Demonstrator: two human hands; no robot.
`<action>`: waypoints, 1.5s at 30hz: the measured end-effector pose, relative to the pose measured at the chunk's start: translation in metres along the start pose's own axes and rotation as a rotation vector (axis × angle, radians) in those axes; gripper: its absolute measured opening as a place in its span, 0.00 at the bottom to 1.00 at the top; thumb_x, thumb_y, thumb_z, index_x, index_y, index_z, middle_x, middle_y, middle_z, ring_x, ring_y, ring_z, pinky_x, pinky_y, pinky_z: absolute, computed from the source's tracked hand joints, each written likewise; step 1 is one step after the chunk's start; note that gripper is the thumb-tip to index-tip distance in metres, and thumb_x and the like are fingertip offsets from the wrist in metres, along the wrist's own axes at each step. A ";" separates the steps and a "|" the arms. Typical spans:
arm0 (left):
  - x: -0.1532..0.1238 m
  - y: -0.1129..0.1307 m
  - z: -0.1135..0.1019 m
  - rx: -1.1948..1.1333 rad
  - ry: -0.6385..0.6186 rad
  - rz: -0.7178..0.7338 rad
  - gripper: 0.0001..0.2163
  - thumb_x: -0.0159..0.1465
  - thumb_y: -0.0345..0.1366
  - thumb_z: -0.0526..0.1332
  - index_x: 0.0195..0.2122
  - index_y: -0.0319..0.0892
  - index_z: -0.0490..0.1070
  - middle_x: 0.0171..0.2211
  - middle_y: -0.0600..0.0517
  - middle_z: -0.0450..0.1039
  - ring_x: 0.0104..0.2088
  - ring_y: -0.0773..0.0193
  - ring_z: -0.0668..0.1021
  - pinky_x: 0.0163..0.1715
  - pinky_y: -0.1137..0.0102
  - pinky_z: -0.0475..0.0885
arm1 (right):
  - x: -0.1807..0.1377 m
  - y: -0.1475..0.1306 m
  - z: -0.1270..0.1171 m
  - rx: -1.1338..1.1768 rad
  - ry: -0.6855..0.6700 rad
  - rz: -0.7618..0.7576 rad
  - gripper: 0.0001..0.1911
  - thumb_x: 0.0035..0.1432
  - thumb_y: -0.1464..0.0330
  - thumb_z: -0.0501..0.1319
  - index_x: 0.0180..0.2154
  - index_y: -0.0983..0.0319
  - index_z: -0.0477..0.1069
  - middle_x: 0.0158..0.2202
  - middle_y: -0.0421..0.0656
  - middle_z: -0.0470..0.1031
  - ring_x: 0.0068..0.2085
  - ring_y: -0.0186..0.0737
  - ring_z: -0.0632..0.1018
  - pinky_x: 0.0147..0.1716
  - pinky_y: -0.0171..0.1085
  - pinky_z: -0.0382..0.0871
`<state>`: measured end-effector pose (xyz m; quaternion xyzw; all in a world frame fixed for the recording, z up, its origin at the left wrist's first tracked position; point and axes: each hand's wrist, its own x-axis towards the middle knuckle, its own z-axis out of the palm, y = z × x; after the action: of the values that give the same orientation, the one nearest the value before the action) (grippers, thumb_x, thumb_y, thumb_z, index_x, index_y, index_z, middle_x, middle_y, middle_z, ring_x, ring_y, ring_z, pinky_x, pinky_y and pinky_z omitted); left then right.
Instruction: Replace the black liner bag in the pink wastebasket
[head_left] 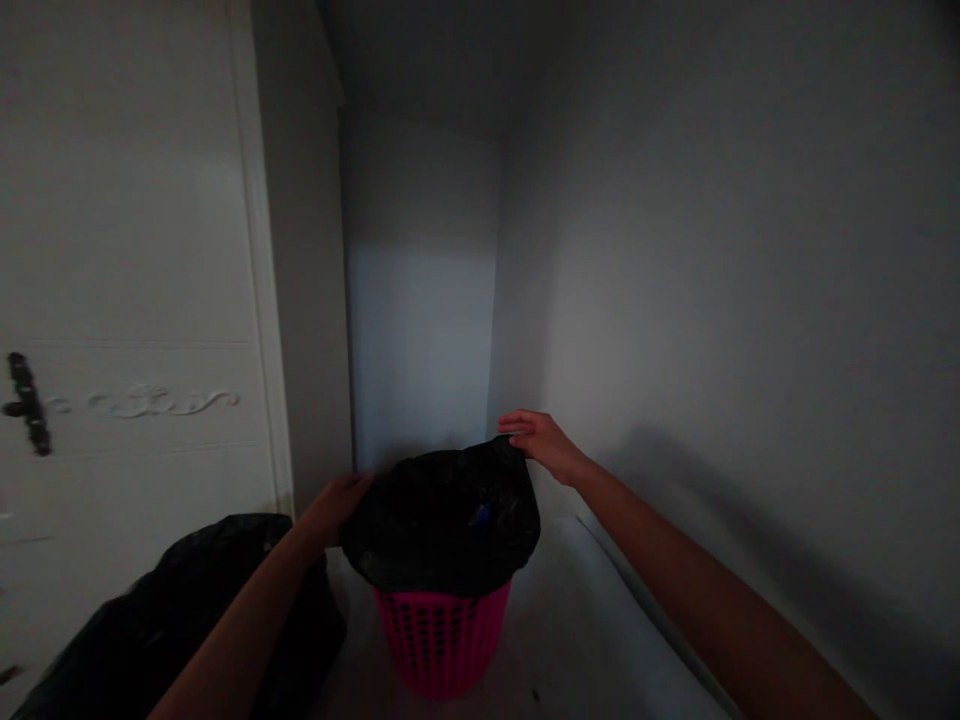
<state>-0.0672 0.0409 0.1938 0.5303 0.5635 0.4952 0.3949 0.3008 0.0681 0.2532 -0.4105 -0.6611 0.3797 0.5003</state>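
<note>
A pink basket with round holes in its side stands on the floor. Over its rim lies a black trash bag, folded down around the outside, with a small blue spot inside it. My right hand pinches the bag's raised edge at the far right, the other fingers stretched out. At the left edge of the same bag is my left hand; its fingertips go behind the plastic and are partly hidden, so its grip is hard to make out.
A second, bulging black bag sits on the floor at the left, below my left forearm. Behind it stands a white cabinet with a dark handle. Grey walls meet in the corner ahead, and the right wall runs close beside the basket.
</note>
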 end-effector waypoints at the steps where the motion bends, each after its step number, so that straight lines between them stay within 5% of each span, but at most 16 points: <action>1: 0.003 0.001 -0.001 0.014 0.051 0.040 0.15 0.48 0.48 0.74 0.26 0.41 0.80 0.23 0.47 0.81 0.27 0.54 0.81 0.25 0.67 0.74 | 0.004 -0.003 0.003 -0.034 -0.003 -0.023 0.20 0.49 0.76 0.66 0.46 0.59 0.81 0.50 0.48 0.85 0.42 0.40 0.84 0.45 0.43 0.78; 8: 0.011 0.021 -0.003 0.049 0.245 0.267 0.11 0.54 0.42 0.69 0.35 0.44 0.82 0.34 0.46 0.85 0.40 0.52 0.84 0.38 0.67 0.76 | 0.022 -0.001 0.022 -0.189 0.032 -0.176 0.20 0.48 0.80 0.63 0.43 0.60 0.82 0.47 0.46 0.85 0.44 0.40 0.84 0.54 0.45 0.76; 16: -0.010 0.062 -0.002 0.693 0.454 0.545 0.18 0.72 0.41 0.51 0.54 0.46 0.80 0.35 0.44 0.83 0.35 0.50 0.83 0.41 0.64 0.72 | 0.014 -0.011 0.012 -0.082 0.142 -0.273 0.22 0.51 0.74 0.59 0.46 0.59 0.81 0.48 0.44 0.84 0.48 0.42 0.82 0.56 0.46 0.75; 20: -0.035 0.075 -0.019 0.379 0.534 0.558 0.20 0.71 0.46 0.55 0.56 0.43 0.78 0.30 0.49 0.78 0.29 0.57 0.79 0.36 0.67 0.72 | -0.004 -0.017 -0.006 -0.016 0.192 -0.283 0.18 0.54 0.67 0.63 0.47 0.58 0.80 0.51 0.45 0.83 0.51 0.44 0.82 0.57 0.47 0.74; 23: -0.060 0.071 -0.032 -0.136 0.322 0.475 0.31 0.66 0.54 0.63 0.67 0.46 0.70 0.30 0.52 0.77 0.30 0.60 0.78 0.34 0.68 0.75 | -0.026 -0.005 -0.015 -0.100 0.217 -0.190 0.22 0.57 0.58 0.69 0.52 0.57 0.78 0.55 0.48 0.82 0.47 0.45 0.83 0.54 0.49 0.76; 25: -0.075 0.063 -0.037 -0.331 0.153 0.449 0.41 0.59 0.57 0.70 0.72 0.52 0.62 0.40 0.49 0.82 0.39 0.56 0.83 0.42 0.64 0.79 | -0.042 0.007 -0.016 -0.116 0.190 -0.038 0.30 0.54 0.54 0.73 0.56 0.56 0.75 0.54 0.50 0.82 0.44 0.47 0.83 0.48 0.50 0.79; 28: -0.088 0.050 -0.036 -0.231 -0.028 0.431 0.53 0.42 0.48 0.82 0.71 0.54 0.64 0.55 0.43 0.81 0.55 0.43 0.81 0.55 0.57 0.79 | -0.055 0.013 -0.013 -0.082 0.050 0.074 0.30 0.47 0.56 0.77 0.51 0.59 0.78 0.47 0.49 0.84 0.45 0.51 0.83 0.47 0.51 0.79; 30: -0.088 0.043 -0.032 -0.053 -0.095 0.407 0.48 0.38 0.43 0.83 0.64 0.51 0.73 0.56 0.43 0.81 0.58 0.39 0.80 0.56 0.55 0.78 | -0.052 0.006 -0.011 -0.047 0.030 0.004 0.24 0.46 0.57 0.77 0.43 0.60 0.80 0.44 0.46 0.85 0.46 0.50 0.83 0.53 0.52 0.77; 32: -0.083 0.039 -0.028 0.087 -0.077 0.423 0.32 0.46 0.48 0.79 0.54 0.48 0.81 0.50 0.45 0.84 0.53 0.41 0.82 0.54 0.55 0.79 | -0.040 -0.006 -0.010 0.079 0.125 -0.072 0.22 0.48 0.57 0.76 0.43 0.59 0.80 0.42 0.43 0.85 0.45 0.48 0.83 0.55 0.50 0.75; 34: -0.077 0.036 -0.025 0.109 0.068 0.472 0.21 0.55 0.52 0.73 0.45 0.46 0.83 0.43 0.47 0.85 0.47 0.46 0.83 0.51 0.57 0.80 | -0.026 -0.017 -0.011 0.265 0.219 -0.103 0.26 0.48 0.56 0.77 0.49 0.56 0.79 0.44 0.42 0.85 0.45 0.46 0.83 0.53 0.48 0.76; 37: -0.074 0.037 -0.021 -0.167 0.311 0.406 0.21 0.58 0.54 0.71 0.45 0.45 0.82 0.41 0.49 0.84 0.46 0.51 0.83 0.48 0.62 0.80 | -0.012 -0.027 -0.015 0.349 0.271 -0.085 0.33 0.49 0.52 0.76 0.56 0.54 0.76 0.49 0.45 0.84 0.49 0.48 0.83 0.53 0.49 0.77; 41: -0.079 0.053 -0.002 -0.534 0.287 0.134 0.24 0.64 0.54 0.68 0.55 0.45 0.78 0.45 0.45 0.84 0.49 0.49 0.85 0.45 0.61 0.83 | -0.029 -0.037 0.006 -0.005 0.400 -0.268 0.36 0.59 0.44 0.67 0.62 0.54 0.72 0.61 0.52 0.77 0.58 0.55 0.79 0.60 0.57 0.73; 43: -0.081 0.067 0.014 -0.597 0.238 0.086 0.23 0.67 0.51 0.65 0.57 0.43 0.77 0.48 0.42 0.84 0.50 0.49 0.85 0.47 0.59 0.83 | -0.048 -0.045 0.035 -0.182 0.198 -0.465 0.42 0.60 0.42 0.66 0.69 0.53 0.65 0.69 0.52 0.69 0.66 0.57 0.73 0.66 0.59 0.67; 45: -0.083 0.078 0.029 -0.657 0.164 0.076 0.24 0.68 0.50 0.64 0.60 0.42 0.76 0.53 0.41 0.83 0.54 0.48 0.84 0.53 0.57 0.81 | -0.063 -0.051 0.073 -0.361 -0.095 -0.567 0.66 0.44 0.44 0.78 0.76 0.54 0.51 0.77 0.53 0.55 0.74 0.63 0.61 0.71 0.61 0.59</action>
<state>-0.0124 -0.0412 0.2579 0.3538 0.3836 0.7058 0.4791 0.2320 -0.0153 0.2624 -0.2744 -0.8280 0.1209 0.4738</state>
